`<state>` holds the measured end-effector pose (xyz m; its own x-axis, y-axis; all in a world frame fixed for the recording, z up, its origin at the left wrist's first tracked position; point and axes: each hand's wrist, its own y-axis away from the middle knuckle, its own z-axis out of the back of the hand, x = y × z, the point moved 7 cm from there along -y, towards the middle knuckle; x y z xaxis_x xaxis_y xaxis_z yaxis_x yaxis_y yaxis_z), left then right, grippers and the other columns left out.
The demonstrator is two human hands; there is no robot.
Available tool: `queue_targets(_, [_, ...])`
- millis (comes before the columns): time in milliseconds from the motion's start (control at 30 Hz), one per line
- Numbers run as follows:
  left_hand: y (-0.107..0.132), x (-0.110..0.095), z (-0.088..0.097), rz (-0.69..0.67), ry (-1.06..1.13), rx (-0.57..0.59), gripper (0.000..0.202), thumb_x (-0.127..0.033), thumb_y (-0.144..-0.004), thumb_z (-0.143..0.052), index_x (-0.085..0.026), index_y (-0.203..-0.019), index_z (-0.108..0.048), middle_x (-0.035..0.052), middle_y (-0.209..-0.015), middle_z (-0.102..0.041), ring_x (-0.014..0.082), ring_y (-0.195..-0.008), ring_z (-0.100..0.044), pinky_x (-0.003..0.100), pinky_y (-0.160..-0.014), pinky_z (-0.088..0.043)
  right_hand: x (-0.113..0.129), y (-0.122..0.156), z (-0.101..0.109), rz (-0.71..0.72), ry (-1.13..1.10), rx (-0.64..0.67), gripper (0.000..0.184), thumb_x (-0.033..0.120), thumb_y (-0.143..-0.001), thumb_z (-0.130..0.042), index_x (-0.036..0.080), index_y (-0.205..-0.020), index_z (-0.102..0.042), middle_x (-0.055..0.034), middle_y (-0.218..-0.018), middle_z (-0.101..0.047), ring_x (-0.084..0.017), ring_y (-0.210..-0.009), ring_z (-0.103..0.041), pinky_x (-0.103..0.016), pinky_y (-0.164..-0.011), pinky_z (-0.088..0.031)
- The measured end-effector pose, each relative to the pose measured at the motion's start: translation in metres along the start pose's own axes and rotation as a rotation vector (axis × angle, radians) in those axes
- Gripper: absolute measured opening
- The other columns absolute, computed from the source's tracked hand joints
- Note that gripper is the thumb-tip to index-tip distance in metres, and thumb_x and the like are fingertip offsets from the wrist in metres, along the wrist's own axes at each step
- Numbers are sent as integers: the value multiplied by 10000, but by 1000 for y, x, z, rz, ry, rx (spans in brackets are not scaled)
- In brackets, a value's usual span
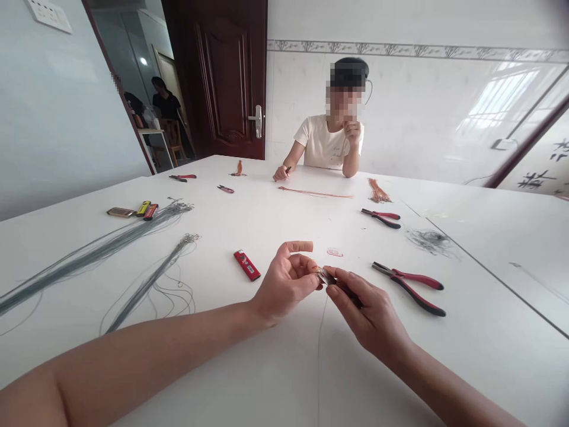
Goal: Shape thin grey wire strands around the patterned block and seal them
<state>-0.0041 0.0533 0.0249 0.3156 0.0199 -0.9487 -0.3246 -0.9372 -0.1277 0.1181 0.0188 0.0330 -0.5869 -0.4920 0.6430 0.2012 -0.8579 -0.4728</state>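
Observation:
My left hand [287, 279] pinches the upper end of a thin grey cord [319, 356], with thumb and fingers pressed together and one finger stretched out. From there the cord runs down over the white table towards me. In my right hand [371, 311] is a small metal-tipped tool [326, 277], which looks like thread snips; its dark handle is mostly hidden in my fingers. The tool's tip meets my left fingertips at the cord's end, and the detail there is too small to make out. A red lighter [246, 265] lies left of my left hand.
Red-and-black pliers [411, 287] lie right of my right hand, with another pair of pliers [382, 217] beyond. Grey cord bundles [146, 287] spread at left; a tangled grey heap [430, 240] lies right. Across the white table [267, 367] sits a co-worker [329, 139] near orange cords [379, 191].

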Motion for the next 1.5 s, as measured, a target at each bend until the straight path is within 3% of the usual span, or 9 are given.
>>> queue_targets(133, [1, 3, -1, 35, 25, 14, 401, -112, -700, -587, -214, -1053, -428, -44, -749, -519, 94, -722, -541, 355, -782, -459, 3, 1, -1, 84, 15, -21, 290, 290, -900, -431, 159, -1139, -531, -62, -846, -639, -130, -630, -565, -252, -567, -459])
queue_targets(400, [2, 4, -3, 63, 77, 16, 410, -89, -690, -583, -232, -1052, -452, -48, -765, -512, 85, -741, -536, 310, -772, -455, 3, 1, -1, 98, 18, -36, 314, 293, -899, -438, 159, -1170, -522, -83, -889, -645, -167, -748, -609, -287, -652, -501])
queue_targets(767, [2, 6, -2, 68, 61, 21, 413, -78, -686, -571, -232, -1051, -456, -45, -774, -513, 84, -739, -535, 282, -748, -434, 1, 2, -3, 80, -53, -37, 336, 281, -892, -453, 159, -1199, -510, -76, -872, -625, -155, -747, -598, -274, -661, -494])
queue_targets(967, [2, 5, -1, 77, 39, -4, 427, -91, -679, -581, -229, -1063, -456, -36, -777, -515, 92, -744, -524, 291, -752, -425, 2, 2, -4, 68, -55, -41, 334, 285, -887, -459, 178, -1199, -516, -47, -798, -603, -136, -652, -566, -257, -585, -474])
queue_targets(1500, [5, 6, -2, 96, 59, -15, 388, -62, -704, -533, -249, -1034, -449, -54, -771, -513, 79, -744, -523, 280, -759, -445, 4, 2, -6, 112, -24, -56, 343, 285, -900, -451, 167, -1220, -488, -62, -815, -601, -148, -692, -579, -268, -613, -486])
